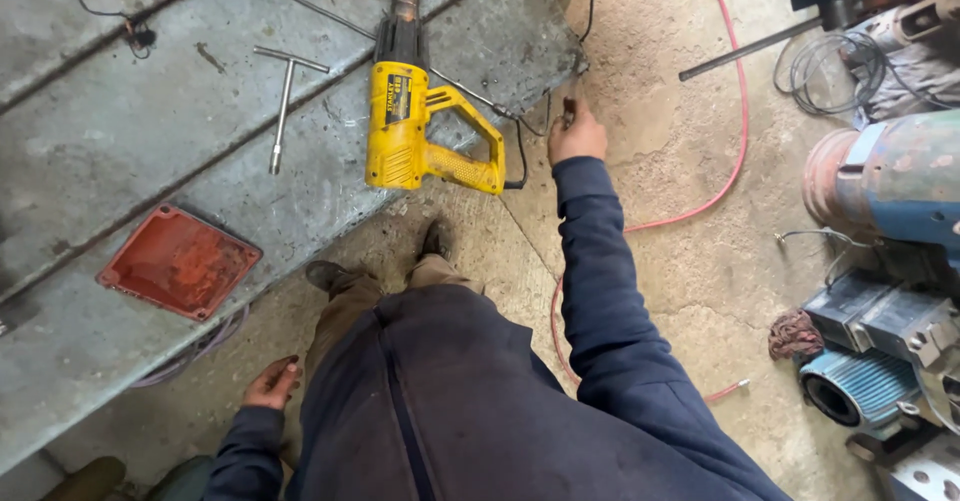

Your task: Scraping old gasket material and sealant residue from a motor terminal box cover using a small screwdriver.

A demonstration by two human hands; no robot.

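Right grip: extended forward, closed on a small dark object at the desk's corner; kind of object not discernible.
Left grip: hanging low beside the thigh, fingers loosely curled, holding nothing.
Heat gun: yellow, lying flat on the desk, just left of the right grip; handle end nearest it.
Long axis: nozzle pointing away from the person, body running back toward the desk edge.
Nearer grip: right, by a wide margin.
T-handle wrench: further left, well apart.
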